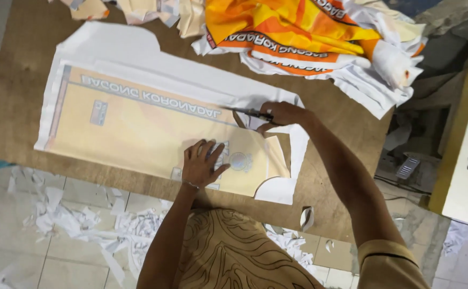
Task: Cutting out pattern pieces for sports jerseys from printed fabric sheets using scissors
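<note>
Pale yellow printed fabric (137, 120) lies flat across the frame's centre on a brown table (14, 64); it looks thin, light and floppy. It is pinned by the flat, spread left hand (202, 163), best held close to the cut. Scissors (250, 112) are gripped in the closed right hand (285, 114).

printed sheet (137, 123) on table (20, 64) | fabric pile (309, 37) behind | scissors (250, 112) on sheet's right end

Evenly lit by soft overhead light, fairly bright, without harsh glare. Faint shadows under the right hand (283, 113) and along the near edge of the brown wooden tabletop (25, 80). Slightly soft throughout, with mild blur toward the corners.
</note>
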